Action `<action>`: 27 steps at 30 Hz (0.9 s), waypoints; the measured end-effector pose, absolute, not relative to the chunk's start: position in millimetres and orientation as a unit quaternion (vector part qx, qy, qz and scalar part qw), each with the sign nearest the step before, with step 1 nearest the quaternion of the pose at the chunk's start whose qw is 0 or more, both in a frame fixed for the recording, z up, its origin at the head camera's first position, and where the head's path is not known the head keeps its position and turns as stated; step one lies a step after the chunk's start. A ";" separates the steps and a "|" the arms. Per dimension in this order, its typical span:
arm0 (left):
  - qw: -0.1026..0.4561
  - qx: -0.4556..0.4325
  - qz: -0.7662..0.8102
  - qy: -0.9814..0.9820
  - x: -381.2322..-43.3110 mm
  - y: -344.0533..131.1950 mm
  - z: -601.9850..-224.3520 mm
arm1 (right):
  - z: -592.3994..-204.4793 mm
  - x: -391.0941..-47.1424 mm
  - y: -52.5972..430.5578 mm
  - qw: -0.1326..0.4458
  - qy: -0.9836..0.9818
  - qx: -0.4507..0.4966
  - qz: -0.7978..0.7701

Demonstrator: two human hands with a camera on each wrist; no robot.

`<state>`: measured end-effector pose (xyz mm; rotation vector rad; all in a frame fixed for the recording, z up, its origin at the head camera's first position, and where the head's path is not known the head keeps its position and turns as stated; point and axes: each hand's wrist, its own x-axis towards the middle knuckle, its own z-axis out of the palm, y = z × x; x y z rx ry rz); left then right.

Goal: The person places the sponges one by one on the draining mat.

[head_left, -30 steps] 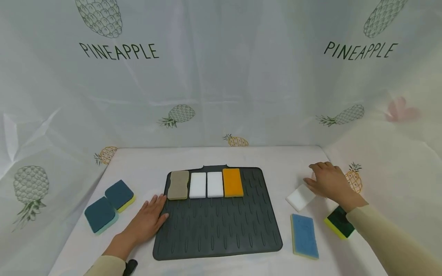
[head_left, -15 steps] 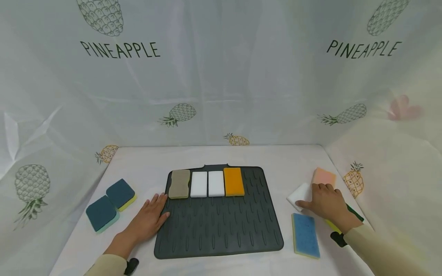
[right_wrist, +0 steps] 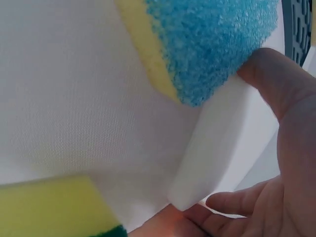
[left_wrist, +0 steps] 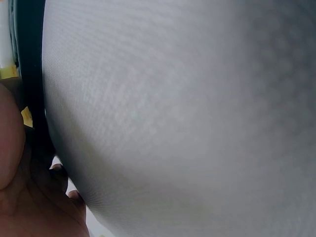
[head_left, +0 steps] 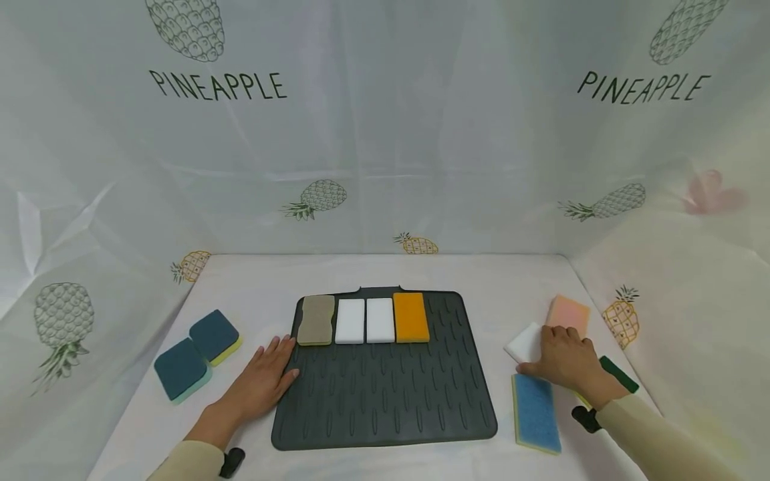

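Observation:
My right hand is over a white sponge block on the right of the table. In the right wrist view, thumb and fingertips span the white sponge from opposite ends and pinch it. A blue sponge with a yellow underside lies just below the thumb, a pink sponge beyond the knuckles. The wrist partly covers a dark green and yellow sponge. My left hand rests with extended fingers on the left edge of a dark grey ridged mat; the left wrist view shows mostly blurred cloth.
Along the mat's far edge lie a beige sponge, two white blocks and an orange sponge in a row. Two dark teal sponges sit on the table's left. A pineapple-printed sheet rises behind.
The right hand has come back toward the body from the pink sponge to the white one and now pinches it. The pink sponge has come into sight. The left hand stays on the mat.

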<state>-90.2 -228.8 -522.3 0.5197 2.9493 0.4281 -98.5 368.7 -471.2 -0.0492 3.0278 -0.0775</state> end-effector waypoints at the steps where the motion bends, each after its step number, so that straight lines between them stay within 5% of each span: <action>1: 0.060 0.171 0.143 0.973 -90.0 -228.1 -522.0 | -470.7 -98.6 368.9 0.062 0.998 -0.013 -0.029; 11: 0.068 0.171 0.144 0.972 -88.2 -224.8 -512.1 | -454.5 -121.1 347.2 0.014 0.991 -0.123 -0.051; 27: 0.069 0.163 0.146 0.973 -90.9 -227.9 -518.6 | -455.9 -183.7 268.0 0.062 0.961 -0.269 -0.037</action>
